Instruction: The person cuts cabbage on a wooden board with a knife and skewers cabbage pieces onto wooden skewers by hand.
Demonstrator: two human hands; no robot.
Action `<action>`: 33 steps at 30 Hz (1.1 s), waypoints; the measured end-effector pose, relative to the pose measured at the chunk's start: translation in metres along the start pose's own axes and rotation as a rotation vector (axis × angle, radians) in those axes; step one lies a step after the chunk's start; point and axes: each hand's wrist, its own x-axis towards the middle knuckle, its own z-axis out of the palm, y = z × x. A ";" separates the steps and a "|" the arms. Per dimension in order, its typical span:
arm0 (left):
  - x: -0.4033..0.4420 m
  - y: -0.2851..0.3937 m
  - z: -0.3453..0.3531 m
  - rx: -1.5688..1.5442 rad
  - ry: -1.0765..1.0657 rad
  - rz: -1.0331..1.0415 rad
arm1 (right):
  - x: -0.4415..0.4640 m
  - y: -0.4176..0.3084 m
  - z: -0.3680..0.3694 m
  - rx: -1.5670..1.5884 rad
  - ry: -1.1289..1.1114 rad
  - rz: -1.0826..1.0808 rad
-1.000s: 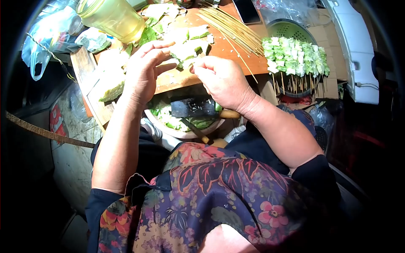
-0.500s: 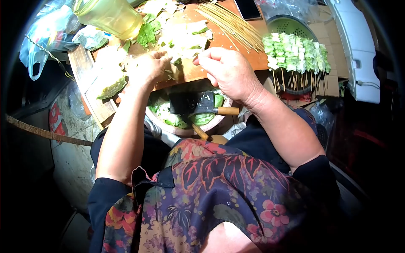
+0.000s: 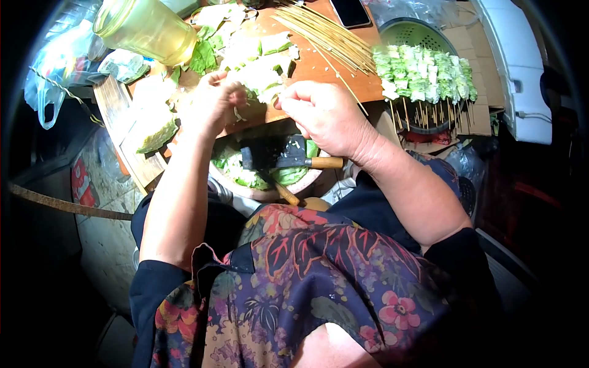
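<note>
My left hand [image 3: 216, 105] is over the near part of the wooden board [image 3: 314, 75], its fingers loosely bent and apart, and I see nothing held in them. Pale cut cabbage pieces [image 3: 261, 76] lie just beyond it. My right hand [image 3: 325, 116] hovers by the board's front edge, thumb and fingertips pinched together; whatever they hold, if anything, is hidden. Bamboo skewers [image 3: 328, 37] are bunched on the board, one lying apart and pointing toward me. Below the hands, a cleaver [image 3: 282, 153] with a wooden handle rests across a basin [image 3: 227, 181] of cabbage leaves.
Skewered cabbage [image 3: 423, 73] lies on a green colander [image 3: 414, 34] at the right. A phone [image 3: 351, 12] is at the board's back. On the left are a yellowish jar [image 3: 147, 34], a cabbage chunk [image 3: 158, 129] and a plastic bag [image 3: 52, 67]. A second wooden handle [image 3: 286, 194] sticks out of the basin.
My left hand has lifted slightly back from the board, its fingers loosening. My right hand has shifted a little left and down. One skewer now lies apart from the bunch. The view has moved slightly.
</note>
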 end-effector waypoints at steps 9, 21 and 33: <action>-0.005 0.036 -0.026 -0.583 0.095 0.030 | -0.005 -0.002 0.005 -0.044 -0.066 0.006; -0.012 0.042 -0.021 -0.485 0.059 0.160 | -0.004 0.001 0.015 -0.058 -0.029 -0.057; -0.019 0.047 -0.002 -0.092 0.028 0.407 | -0.008 0.000 0.012 0.064 -0.047 0.054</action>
